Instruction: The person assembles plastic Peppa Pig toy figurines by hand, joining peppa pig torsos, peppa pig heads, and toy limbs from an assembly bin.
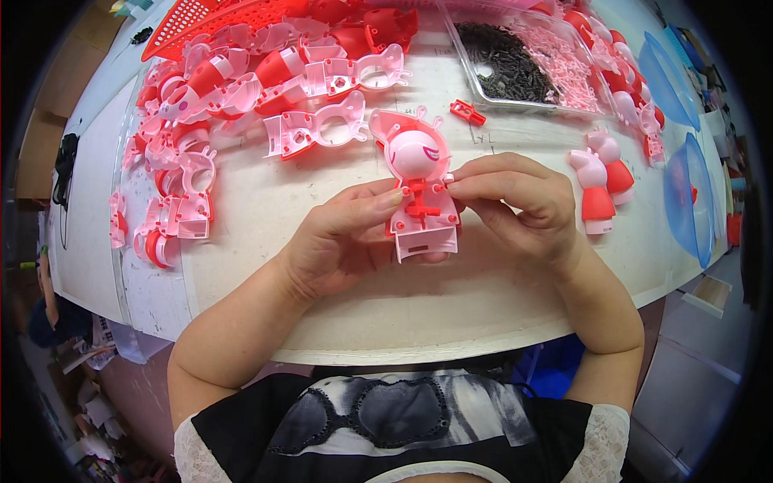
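a: pink plastic toy figure half-shell, held above the white table edge, between both hands.
b: which way does it run?
a: long axis away from the person, rounded head end far, open square base near (hollow side up).
b: and the hands?
a: left hand cups it from below, thumb on its side; right hand pinches the small red piece at its middle.

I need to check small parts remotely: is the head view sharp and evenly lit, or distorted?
Head view: the toy shell between left hand and right hand is sharp and evenly lit; the table edge bows from fisheye; corners are black; slight glare on the blue bowl.
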`<state>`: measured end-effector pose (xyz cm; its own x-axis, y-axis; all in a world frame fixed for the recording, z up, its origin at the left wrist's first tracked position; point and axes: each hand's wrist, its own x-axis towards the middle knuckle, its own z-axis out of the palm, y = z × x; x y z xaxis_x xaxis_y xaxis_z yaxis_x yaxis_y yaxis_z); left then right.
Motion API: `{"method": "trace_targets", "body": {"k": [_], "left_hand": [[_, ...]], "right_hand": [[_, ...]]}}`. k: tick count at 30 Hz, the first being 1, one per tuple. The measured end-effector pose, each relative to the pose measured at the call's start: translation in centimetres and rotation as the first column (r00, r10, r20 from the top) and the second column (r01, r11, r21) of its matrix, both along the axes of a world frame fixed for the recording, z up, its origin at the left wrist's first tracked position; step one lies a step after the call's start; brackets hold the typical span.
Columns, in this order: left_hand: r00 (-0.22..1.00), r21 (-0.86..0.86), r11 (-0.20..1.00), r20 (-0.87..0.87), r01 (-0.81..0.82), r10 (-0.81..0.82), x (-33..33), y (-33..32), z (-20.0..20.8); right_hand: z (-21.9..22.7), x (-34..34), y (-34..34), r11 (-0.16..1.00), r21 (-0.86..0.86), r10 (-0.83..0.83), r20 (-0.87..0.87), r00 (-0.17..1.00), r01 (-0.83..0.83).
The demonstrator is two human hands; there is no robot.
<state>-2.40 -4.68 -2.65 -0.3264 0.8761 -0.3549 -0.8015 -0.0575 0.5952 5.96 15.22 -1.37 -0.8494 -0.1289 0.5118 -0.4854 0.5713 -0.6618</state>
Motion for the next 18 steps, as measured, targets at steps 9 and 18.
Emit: {"method": "trace_targets", "body": {"k": [9, 18], "left_hand": [[0.998, 0.045, 0.997, -0.039, 0.055, -0.053, -0.1, 0.1, 0.2], [0.989, 0.132, 0.980, -0.036, 0.149, -0.146, 0.0, -0.1, 0.2]], "right_hand": [[-0.5, 0.0, 0.2, 0.694, -0.695, 0.285, 0.506, 0.814, 0.189], [0.5, -0.1, 0.8, 0.593, -0.751, 0.548, 0.641, 0.538, 0.290]]}}
